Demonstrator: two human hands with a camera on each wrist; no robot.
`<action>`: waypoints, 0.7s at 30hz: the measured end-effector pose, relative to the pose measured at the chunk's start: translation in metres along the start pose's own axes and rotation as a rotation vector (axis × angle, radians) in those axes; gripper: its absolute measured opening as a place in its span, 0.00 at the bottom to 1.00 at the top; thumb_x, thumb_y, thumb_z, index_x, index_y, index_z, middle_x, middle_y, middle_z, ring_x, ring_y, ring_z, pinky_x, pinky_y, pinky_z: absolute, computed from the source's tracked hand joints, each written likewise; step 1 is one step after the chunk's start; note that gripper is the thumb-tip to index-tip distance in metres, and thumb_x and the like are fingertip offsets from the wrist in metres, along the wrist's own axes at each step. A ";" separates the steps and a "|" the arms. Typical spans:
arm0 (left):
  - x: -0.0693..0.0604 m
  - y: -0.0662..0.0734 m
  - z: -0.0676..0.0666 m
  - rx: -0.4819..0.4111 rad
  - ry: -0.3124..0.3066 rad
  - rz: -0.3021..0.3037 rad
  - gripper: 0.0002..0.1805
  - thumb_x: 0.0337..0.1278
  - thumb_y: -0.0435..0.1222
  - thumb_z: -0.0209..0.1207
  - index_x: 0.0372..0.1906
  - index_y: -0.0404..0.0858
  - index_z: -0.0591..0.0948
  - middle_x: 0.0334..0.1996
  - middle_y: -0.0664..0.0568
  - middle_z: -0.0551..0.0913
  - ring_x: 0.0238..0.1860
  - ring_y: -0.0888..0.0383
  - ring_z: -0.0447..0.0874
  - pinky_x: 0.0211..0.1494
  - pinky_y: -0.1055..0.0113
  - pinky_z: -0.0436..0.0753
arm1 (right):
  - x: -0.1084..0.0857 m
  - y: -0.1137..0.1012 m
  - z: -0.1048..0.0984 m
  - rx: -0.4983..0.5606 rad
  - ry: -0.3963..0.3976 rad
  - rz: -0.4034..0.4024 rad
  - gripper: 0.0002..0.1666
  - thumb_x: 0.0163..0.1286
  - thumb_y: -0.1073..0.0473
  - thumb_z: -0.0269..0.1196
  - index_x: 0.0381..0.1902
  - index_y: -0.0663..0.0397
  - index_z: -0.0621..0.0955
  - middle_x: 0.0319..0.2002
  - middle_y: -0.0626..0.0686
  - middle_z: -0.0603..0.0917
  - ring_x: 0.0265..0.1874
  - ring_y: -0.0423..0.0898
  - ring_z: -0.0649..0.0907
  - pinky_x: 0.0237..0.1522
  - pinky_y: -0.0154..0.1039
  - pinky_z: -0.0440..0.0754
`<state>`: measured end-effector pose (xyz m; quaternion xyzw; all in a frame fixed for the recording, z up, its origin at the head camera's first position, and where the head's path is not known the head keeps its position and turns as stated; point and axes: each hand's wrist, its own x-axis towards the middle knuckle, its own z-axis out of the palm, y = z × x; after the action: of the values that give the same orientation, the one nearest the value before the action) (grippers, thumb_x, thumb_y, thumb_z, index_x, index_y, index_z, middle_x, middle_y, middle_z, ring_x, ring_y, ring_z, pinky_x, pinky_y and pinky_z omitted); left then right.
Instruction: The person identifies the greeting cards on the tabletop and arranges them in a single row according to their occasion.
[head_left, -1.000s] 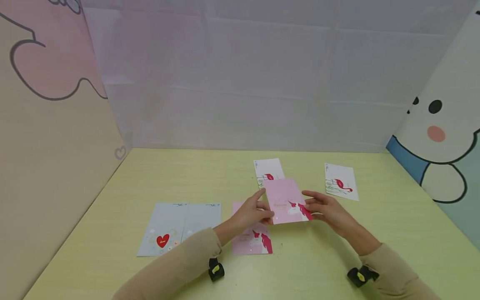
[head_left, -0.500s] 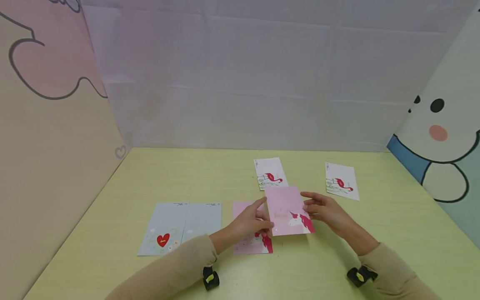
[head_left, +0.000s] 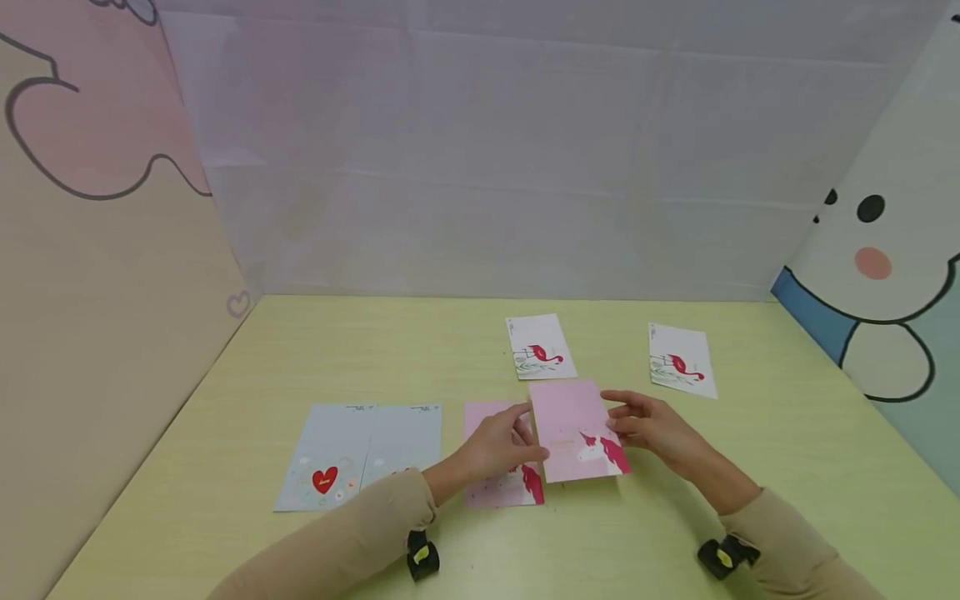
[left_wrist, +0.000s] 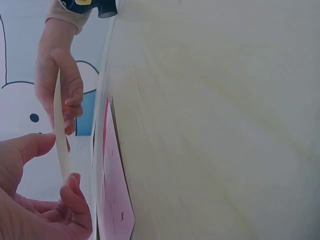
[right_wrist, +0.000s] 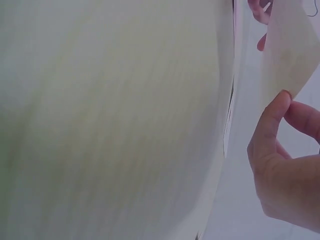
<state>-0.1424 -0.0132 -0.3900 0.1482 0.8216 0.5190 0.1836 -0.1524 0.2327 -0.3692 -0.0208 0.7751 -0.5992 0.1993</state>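
Above the table, both hands hold a pink unicorn card (head_left: 570,417) at a slight tilt. My left hand (head_left: 495,443) pinches its left edge between thumb and fingers, as the left wrist view also shows with the card (left_wrist: 60,120) nearly edge-on. On the opposite side, my right hand (head_left: 662,432) grips the right edge; in the right wrist view its thumb and a finger meet at the card's (right_wrist: 290,55) corner. A matching pink card (head_left: 491,493) lies flat on the table, partly hidden under my left hand and the raised card.
Two pale blue-grey cards (head_left: 341,446), one with a red heart, lie side by side at the left, partly covered by the left sleeve (head_left: 375,521). Farther back on the table (head_left: 360,350) lie a white flamingo card (head_left: 540,346) and another flamingo card (head_left: 681,360).
The held pink card has come down and nearer to the body, uncovering the middle flamingo card behind it. Both hands keep hold of it; the cards on the table stay put.
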 end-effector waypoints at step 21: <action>0.004 -0.007 0.001 0.279 -0.001 0.023 0.32 0.42 0.42 0.65 0.54 0.32 0.71 0.20 0.58 0.73 0.19 0.64 0.68 0.20 0.73 0.67 | 0.003 0.006 0.000 -0.120 -0.029 0.040 0.28 0.61 0.66 0.56 0.58 0.69 0.64 0.37 0.57 0.73 0.33 0.46 0.75 0.37 0.38 0.77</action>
<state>-0.1457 -0.0133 -0.3970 0.1818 0.8839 0.4018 0.1557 -0.1534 0.2335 -0.3758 -0.0259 0.8068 -0.5474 0.2209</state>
